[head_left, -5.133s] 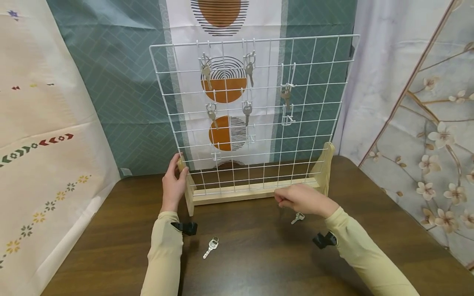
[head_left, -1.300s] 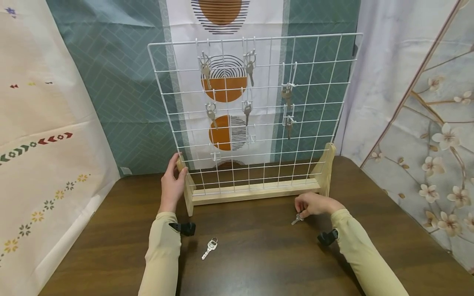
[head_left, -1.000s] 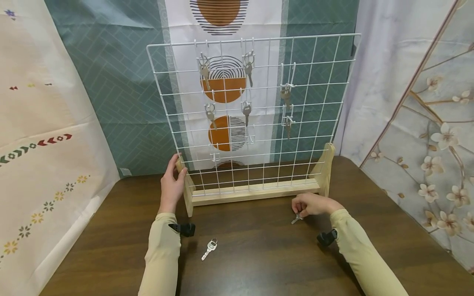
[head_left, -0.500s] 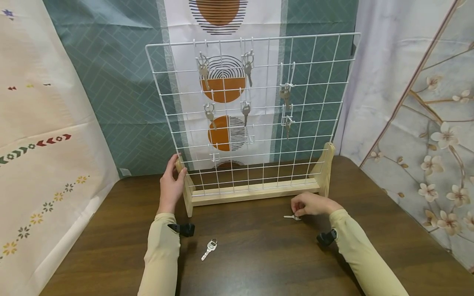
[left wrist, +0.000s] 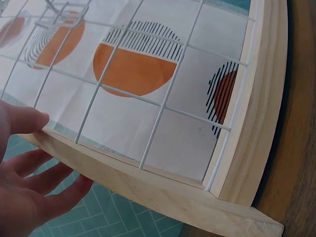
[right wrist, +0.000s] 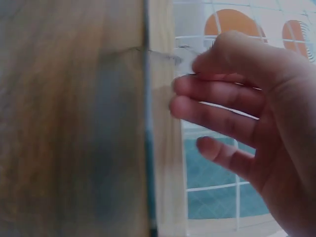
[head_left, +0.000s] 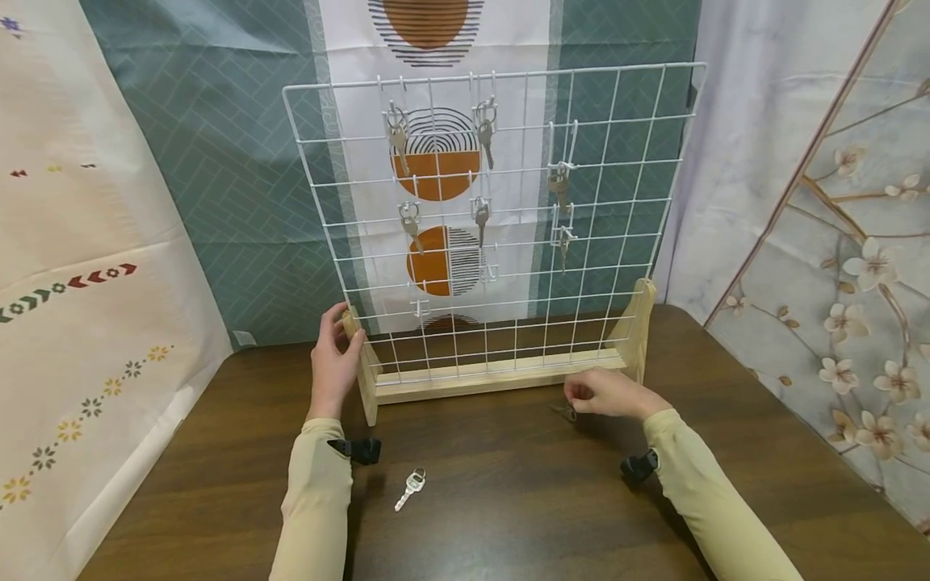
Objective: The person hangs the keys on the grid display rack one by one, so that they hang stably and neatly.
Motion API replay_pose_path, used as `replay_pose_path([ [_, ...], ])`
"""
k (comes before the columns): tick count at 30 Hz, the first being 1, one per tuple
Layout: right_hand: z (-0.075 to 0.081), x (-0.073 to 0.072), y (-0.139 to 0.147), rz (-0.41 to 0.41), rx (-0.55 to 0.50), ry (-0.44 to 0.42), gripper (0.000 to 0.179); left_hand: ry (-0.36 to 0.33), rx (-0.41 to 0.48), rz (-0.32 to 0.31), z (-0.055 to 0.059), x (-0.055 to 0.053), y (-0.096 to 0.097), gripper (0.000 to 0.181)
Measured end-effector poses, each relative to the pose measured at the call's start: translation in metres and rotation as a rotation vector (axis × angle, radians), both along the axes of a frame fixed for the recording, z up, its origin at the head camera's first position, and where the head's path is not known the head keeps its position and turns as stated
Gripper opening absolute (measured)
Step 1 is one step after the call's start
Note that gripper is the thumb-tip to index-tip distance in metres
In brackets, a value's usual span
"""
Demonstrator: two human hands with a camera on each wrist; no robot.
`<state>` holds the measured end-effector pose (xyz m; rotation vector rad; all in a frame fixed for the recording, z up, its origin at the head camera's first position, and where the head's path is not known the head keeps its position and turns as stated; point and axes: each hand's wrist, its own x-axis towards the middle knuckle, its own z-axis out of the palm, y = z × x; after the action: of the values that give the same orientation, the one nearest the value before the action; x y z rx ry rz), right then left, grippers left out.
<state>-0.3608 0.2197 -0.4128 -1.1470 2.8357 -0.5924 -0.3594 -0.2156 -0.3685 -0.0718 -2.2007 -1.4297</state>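
Note:
My left hand point(head_left: 334, 363) holds the left wooden upright point(head_left: 368, 391) of a stand, thumb in front and fingers behind, as the left wrist view also shows. The stand carries a white wire grid point(head_left: 494, 75). My right hand point(head_left: 610, 393) pinches a key point(head_left: 563, 412) by its ring end between thumb and fingertips, just above the table before the stand's base bar point(head_left: 501, 373). In the right wrist view that key point(right wrist: 165, 56) is blurred. A second loose key point(head_left: 411, 488) with a ring lies on the table near my left forearm.
Several keys, including a top left key point(head_left: 398, 139) and a lower right key point(head_left: 563, 252), hang from hooks on the grid. A lower left hook point(head_left: 421, 308) and a middle hook point(head_left: 492, 273) carry no key. Patterned cloths surround the brown table point(head_left: 494, 516).
Another key appeared on the lower right hook between the two oldest frames. My right hand turned the tabletop key, then lifted it up and leftward. My left hand stayed on the upright.

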Motion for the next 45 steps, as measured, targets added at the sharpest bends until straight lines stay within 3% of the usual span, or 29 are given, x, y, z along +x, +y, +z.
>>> replay_pose_path([
  [8, 0.017, 0.005, -0.007, -0.038, -0.034, 0.103, 0.014, -0.003, 0.018, -0.009, 0.004, 0.001, -0.003, 0.052],
  [14, 0.024, 0.007, -0.014, -0.002, -0.055, 0.205, 0.014, -0.012, 0.014, -0.002, 0.004, 0.002, -0.005, 0.051],
  [22, 0.042, 0.013, -0.026, 0.062, -0.137, 0.445, 0.015, -0.021, 0.016, -0.013, 0.003, 0.0, -0.008, 0.051],
  [28, 0.07, 0.019, -0.037, 0.076, -0.194, 0.591, 0.012, -0.026, 0.01, -0.019, 0.001, 0.0, -0.008, 0.051],
  [38, 0.139, 0.022, -0.07, 0.053, -0.234, 0.614, 0.009, -0.022, 0.017, -0.032, 0.003, 0.001, -0.008, 0.05],
  [45, 0.169, 0.019, -0.094, -0.018, -0.24, 0.572, 0.007, -0.03, 0.019, -0.056, 0.0, 0.001, -0.005, 0.05],
])
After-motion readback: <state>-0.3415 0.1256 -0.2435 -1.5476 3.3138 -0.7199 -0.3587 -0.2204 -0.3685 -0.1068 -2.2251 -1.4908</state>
